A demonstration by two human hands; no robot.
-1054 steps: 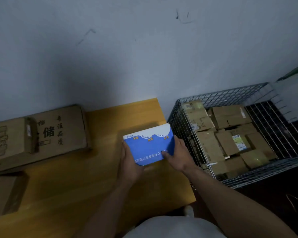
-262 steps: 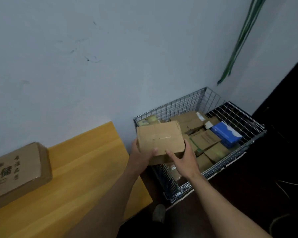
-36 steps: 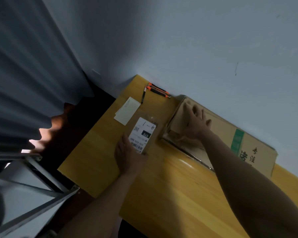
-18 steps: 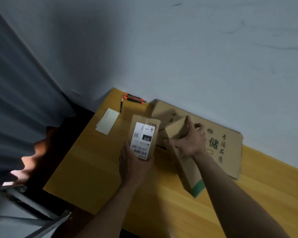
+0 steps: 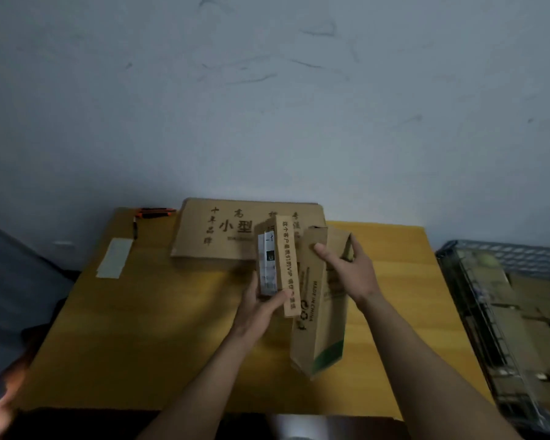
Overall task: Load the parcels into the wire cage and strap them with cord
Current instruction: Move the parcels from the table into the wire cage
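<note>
**Caution: you are handling two parcels at once, one in each hand.**
Your left hand point(image 5: 261, 304) is gripping the small labelled carton point(image 5: 283, 268) by its lower end, and your right hand point(image 5: 353, 268) is grasping the tall green-cornered carton point(image 5: 318, 328) at its top end. You are holding both upright over the middle of the table point(image 5: 140, 344). The tall carton is hanging from one end, so it is likely to swing or slip. It may also snag on the rim of the wire cage point(image 5: 502, 252), which is standing beyond the table's right edge. Both cartons are showing plain brown cardboard, and the small one is carrying a white shipping label.

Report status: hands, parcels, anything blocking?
Left hand grips small labelled box. Right hand grips long green-cornered carton. Wire cage to the right, part loaded. Big flat carton behind, not blocking.
</note>
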